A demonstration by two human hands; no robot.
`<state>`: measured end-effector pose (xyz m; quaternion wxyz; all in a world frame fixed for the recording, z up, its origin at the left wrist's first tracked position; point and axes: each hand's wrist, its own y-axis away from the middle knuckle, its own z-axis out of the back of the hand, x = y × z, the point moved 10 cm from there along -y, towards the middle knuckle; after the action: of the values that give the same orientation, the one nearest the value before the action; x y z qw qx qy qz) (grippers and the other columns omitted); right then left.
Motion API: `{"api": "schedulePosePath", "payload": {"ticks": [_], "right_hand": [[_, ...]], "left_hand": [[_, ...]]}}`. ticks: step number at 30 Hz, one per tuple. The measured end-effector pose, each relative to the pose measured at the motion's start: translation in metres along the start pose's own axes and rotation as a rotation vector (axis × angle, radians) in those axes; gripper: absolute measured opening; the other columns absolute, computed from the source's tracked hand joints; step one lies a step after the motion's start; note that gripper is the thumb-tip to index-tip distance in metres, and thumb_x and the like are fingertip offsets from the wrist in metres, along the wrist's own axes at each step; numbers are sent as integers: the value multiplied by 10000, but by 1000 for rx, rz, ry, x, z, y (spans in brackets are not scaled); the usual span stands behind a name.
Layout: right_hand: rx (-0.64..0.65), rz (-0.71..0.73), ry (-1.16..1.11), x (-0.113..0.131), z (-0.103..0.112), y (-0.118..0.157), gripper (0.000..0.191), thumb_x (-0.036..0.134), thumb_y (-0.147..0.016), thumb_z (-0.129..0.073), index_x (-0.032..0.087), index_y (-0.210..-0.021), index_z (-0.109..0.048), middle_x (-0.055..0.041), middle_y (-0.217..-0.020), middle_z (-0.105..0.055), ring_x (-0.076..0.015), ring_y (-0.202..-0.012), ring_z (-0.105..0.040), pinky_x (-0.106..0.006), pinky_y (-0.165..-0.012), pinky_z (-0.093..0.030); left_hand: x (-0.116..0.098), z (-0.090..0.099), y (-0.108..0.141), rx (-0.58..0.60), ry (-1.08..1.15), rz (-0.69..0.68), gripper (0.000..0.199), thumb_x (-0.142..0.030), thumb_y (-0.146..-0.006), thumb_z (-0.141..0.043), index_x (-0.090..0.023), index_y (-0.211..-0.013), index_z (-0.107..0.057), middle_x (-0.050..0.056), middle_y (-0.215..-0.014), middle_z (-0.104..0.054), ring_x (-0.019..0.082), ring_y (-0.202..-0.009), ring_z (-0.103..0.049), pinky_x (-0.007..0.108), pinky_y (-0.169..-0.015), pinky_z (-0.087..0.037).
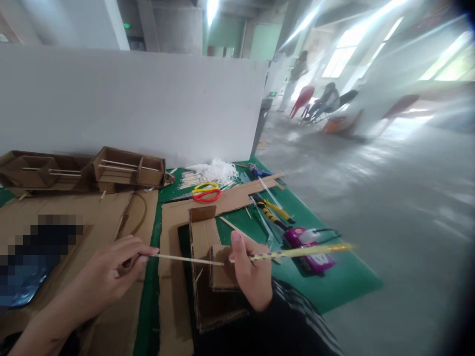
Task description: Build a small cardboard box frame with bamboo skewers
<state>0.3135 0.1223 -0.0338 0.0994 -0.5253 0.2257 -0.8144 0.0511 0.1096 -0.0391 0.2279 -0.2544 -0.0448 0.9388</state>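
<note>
My left hand [107,274] pinches the near end of a thin wooden stick [187,259] that lies level over the table. My right hand [250,274] grips a yellow patterned pencil [304,252] and touches the stick's other end, just above a small folded cardboard piece [220,272]. Under both hands lies a cut cardboard sheet [174,296] on a green mat [326,284].
Two brown cardboard box models [128,170] with sticks stand at the back left by a white partition [129,99]. Scissors [206,193], white string [218,170], a purple glue gun [309,244] and a yellow-black tool [272,212] lie on the mat. People sit far off at the right.
</note>
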Motion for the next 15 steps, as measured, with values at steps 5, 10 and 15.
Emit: {"api": "schedulePosePath", "payload": {"ticks": [5,10,15], "right_hand": [[-7,20,-9,0,0,0,476,299,-989,-453,176,-529,-429,37,-478,-433,-82,-462,-415,-242,-486,-288],[6,21,-9,3,-1,0,497,302,-991,-441,174,-512,-443,33,-462,-429,-84,-456,-406,-251,-486,-281],[30,30,23,4,-3,0,501,310,-989,-442,171,-508,-435,30,-456,-431,-83,-455,-398,-269,-500,-264]], "left_hand": [[-2,0,-1,-4,-7,-12,186,-333,-958,-500,-269,-1045,-651,-16,-967,-699,144,-896,-646,203,-795,-461],[-6,2,0,-12,-10,-27,180,-332,-952,-517,-268,-1047,-656,-18,-978,-707,137,-902,-655,191,-805,-465],[-9,6,0,-47,-21,-47,183,-339,-945,-521,-265,-1012,-674,-23,-948,-721,130,-864,-672,175,-772,-480]]}}
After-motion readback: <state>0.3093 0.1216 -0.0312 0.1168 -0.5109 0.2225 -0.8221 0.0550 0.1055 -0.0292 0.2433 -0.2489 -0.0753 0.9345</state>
